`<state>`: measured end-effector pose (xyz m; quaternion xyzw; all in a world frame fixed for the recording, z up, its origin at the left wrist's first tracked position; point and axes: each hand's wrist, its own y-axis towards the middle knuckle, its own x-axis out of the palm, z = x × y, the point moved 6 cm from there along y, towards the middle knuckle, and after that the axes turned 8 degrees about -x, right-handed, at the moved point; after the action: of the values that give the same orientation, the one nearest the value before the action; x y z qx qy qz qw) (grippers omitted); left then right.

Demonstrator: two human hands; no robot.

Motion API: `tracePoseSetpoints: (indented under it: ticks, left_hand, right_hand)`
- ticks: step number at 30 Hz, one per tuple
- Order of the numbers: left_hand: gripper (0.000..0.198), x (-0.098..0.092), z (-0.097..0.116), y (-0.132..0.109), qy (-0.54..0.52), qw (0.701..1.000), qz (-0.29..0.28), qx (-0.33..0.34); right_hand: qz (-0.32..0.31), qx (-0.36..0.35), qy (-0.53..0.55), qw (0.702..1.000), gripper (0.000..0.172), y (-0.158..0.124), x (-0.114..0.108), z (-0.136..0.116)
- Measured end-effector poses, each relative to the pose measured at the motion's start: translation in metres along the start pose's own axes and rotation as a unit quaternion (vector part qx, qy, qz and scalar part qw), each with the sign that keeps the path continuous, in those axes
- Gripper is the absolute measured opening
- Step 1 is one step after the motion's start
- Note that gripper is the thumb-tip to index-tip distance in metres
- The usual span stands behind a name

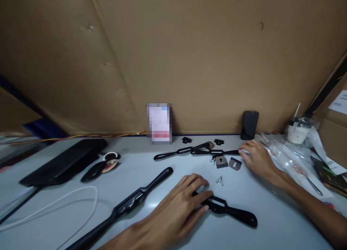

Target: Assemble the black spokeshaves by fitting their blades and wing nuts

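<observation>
Near the front of the table, my left hand (187,199) wraps its fingers round the left part of a black spokeshave body (240,215); its left handle is hidden under the hand. Farther back, my right hand (255,158) has its fingertips closed at the right end of another black spokeshave body (200,151). A third spokeshave body (173,152) lies partly behind that one. Around them are two grey slotted blades, a left blade (221,162) and a right blade (235,163). A silvery wing screw (219,181) rests between my hands.
A large black spokeshave (130,201) lies to the left. Small black plates (186,140) sit at the back, near a propped phone (249,125) and a blurred card (160,123). Plastic bags (290,158) and a cup (296,132) stand right; a white cable (92,210) curls left.
</observation>
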<state>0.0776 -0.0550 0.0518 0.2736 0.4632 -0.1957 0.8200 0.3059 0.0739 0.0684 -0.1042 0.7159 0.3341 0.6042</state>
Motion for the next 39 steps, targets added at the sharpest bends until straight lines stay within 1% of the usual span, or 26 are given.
tracePoseSetpoints:
  ticks: [2, 4, 5, 7, 9, 11, 13, 15, 17, 19, 21, 23, 25, 26, 28, 33, 35, 37, 39]
  left_hand:
    - [0.027, 0.002, -0.002, -0.001, -0.002, 1.0, -0.001, -0.002]
    - [0.027, 0.005, -0.005, -0.003, -0.008, 1.0, -0.002, -0.012]
    - [0.027, 0.007, -0.006, -0.003, -0.01, 1.0, -0.002, -0.017]
    - [0.026, 0.008, -0.008, -0.003, -0.011, 1.0, -0.005, -0.024]
    - [0.025, 0.008, -0.007, -0.003, -0.009, 1.0, -0.012, -0.024]
    - [0.023, 0.006, -0.006, -0.002, -0.008, 1.0, -0.016, -0.02]
    - [0.024, 0.004, -0.006, -0.001, -0.003, 1.0, -0.011, -0.018]
    - [0.024, 0.003, -0.007, 0.0, 0.004, 1.0, -0.009, -0.022]
    - [0.024, 0.003, -0.007, 0.0, 0.006, 1.0, -0.01, -0.024]
    - [0.023, 0.004, -0.007, 0.0, 0.004, 1.0, -0.011, -0.024]
    - [0.02, 0.004, -0.006, 0.0, 0.001, 1.0, -0.009, -0.026]
    - [0.015, 0.004, -0.005, 0.0, 0.0, 1.0, -0.006, -0.031]
    - [0.011, 0.005, -0.004, -0.001, 0.0, 0.999, -0.006, -0.034]
    - [0.009, 0.006, -0.004, -0.002, 0.001, 0.999, -0.007, -0.035]
    - [0.008, 0.007, -0.004, -0.003, 0.002, 0.999, -0.007, -0.035]
    - [0.011, 0.013, -0.009, -0.007, -0.016, 0.999, 0.001, -0.039]
    - [0.012, 0.013, -0.009, -0.007, -0.025, 0.999, 0.003, -0.036]
    - [0.013, 0.013, -0.009, -0.007, -0.03, 0.999, 0.006, -0.039]
    - [0.014, 0.013, -0.01, -0.008, -0.03, 0.999, 0.006, -0.042]
  right_hand:
    - [-0.032, 0.009, 0.012, 0.999, 0.023, 0.018, 0.004, 0.003]
    - [-0.067, 0.02, 0.028, 0.997, 0.021, 0.041, 0.011, 0.001]
    - [-0.074, 0.023, 0.034, 0.996, 0.021, 0.053, 0.015, -0.002]
    - [-0.082, 0.033, 0.047, 0.995, 0.024, 0.075, 0.025, -0.006]
    - [-0.09, 0.048, 0.065, 0.993, 0.021, 0.091, 0.038, -0.008]
    - [-0.09, 0.068, 0.09, 0.99, 0.015, 0.1, 0.048, -0.005]
    - [-0.076, 0.089, 0.12, 0.986, 0.013, 0.104, 0.051, -0.001]
    - [-0.054, 0.102, 0.155, 0.981, 0.011, 0.1, 0.046, 0.0]
    - [-0.039, 0.1, 0.194, 0.975, 0.009, 0.087, 0.036, -0.007]
    - [-0.041, 0.084, 0.237, 0.967, 0.007, 0.066, 0.025, -0.024]
    - [-0.053, 0.063, 0.279, 0.957, 0.004, 0.04, 0.018, -0.047]
    - [-0.04, 0.042, 0.351, 0.935, 0.006, 0.015, 0.011, -0.069]
    - [-0.028, 0.025, 0.361, 0.932, 0.011, -0.002, 0.006, -0.082]
    - [-0.025, 0.017, 0.351, 0.936, 0.014, -0.007, 0.004, -0.083]
    - [-0.023, 0.019, 0.319, 0.947, 0.018, -0.01, 0.002, -0.072]
    - [-0.049, 0.083, 0.242, 0.965, 0.017, -0.002, -0.007, -0.008]
    - [-0.064, 0.091, 0.227, 0.967, 0.016, 0.0, -0.011, 0.009]
    - [-0.075, 0.087, 0.224, 0.968, 0.015, -0.001, -0.011, 0.013]
    - [-0.079, 0.08, 0.24, 0.964, 0.014, -0.002, -0.008, 0.007]
